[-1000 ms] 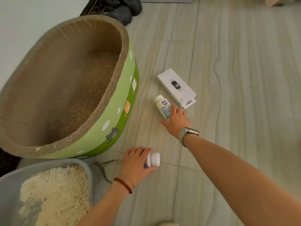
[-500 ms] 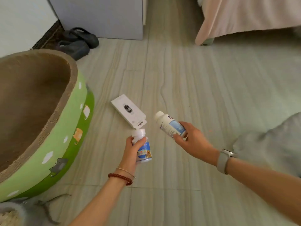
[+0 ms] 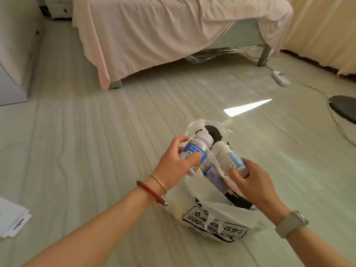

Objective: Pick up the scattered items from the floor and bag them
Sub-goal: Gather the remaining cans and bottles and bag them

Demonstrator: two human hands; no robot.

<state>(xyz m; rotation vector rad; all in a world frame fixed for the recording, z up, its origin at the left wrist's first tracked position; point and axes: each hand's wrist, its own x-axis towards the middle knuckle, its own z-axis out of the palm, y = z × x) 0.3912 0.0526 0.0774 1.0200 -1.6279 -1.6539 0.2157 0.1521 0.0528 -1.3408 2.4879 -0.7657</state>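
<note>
Over the open mouth of a white plastic bag (image 3: 213,222) on the pale tiled floor (image 3: 96,132), both hands hold bottles. Left hand (image 3: 171,168): fingers and thumb curled round a white bottle with a blue label (image 3: 194,153), cap pointing far and up, body tilted. Right hand (image 3: 252,182): fingers clamped on the base of a second white bottle with a light-blue label (image 3: 226,158), cap angled toward the first; the two caps sit just beside each other, contact cannot be told. Both bottles are above the bag, not in it.

Bag: black printed lettering on the near wall, rim crumpled and slack, mouth open between the wrists. Inside it a purple-labelled container (image 3: 212,176) and something black; details unclear.

Left wrist carries a red bead bracelet (image 3: 152,193) and a thin bangle; right wrist a grey watch (image 3: 290,224).

Open floor lies left of the bag and beyond it. Far edge: bed (image 3: 163,31) draped in a pink sheet, its legs on the floor. Far right: white power strip (image 3: 281,79) with cable, and a dark round base (image 3: 344,108) at the right edge. Near left edge: white papers (image 3: 11,218).
</note>
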